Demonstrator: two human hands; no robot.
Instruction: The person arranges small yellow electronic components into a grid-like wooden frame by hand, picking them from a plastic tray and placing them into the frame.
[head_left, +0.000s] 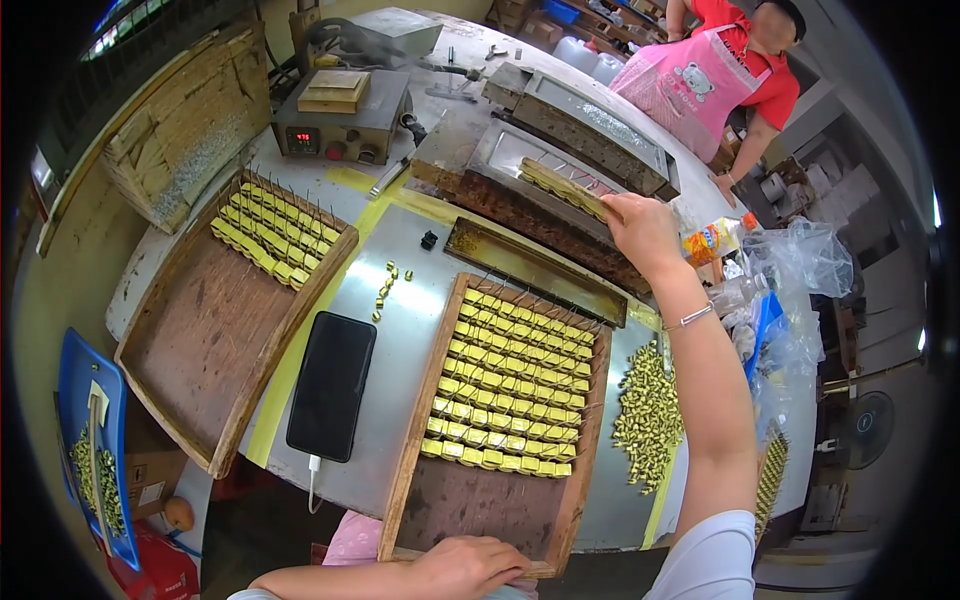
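Stretched far forward, my right hand (640, 232) pinches the end of a narrow strip (562, 187) of yellowish parts with thin wires. The strip is over a shallow metal bath (512, 150) in a rust-brown block. My left hand (470, 566) lies with fingers extended across the near rim of a wooden tray (400, 480). Inside that tray are several rows of small yellow taped parts (510, 385) with thin wire leads, and its near part shows bare wood. A long narrow metal trough (535, 272) sits just beyond the tray.
Another wooden tray (215, 335) with yellow parts stands left, beside a black phone (332, 385) on a cable. Loose brass-coloured pieces (648, 415) lie right. Behind are a control box (340, 115) and a second metal bath (600, 125). A person (705, 75) stands across the table.
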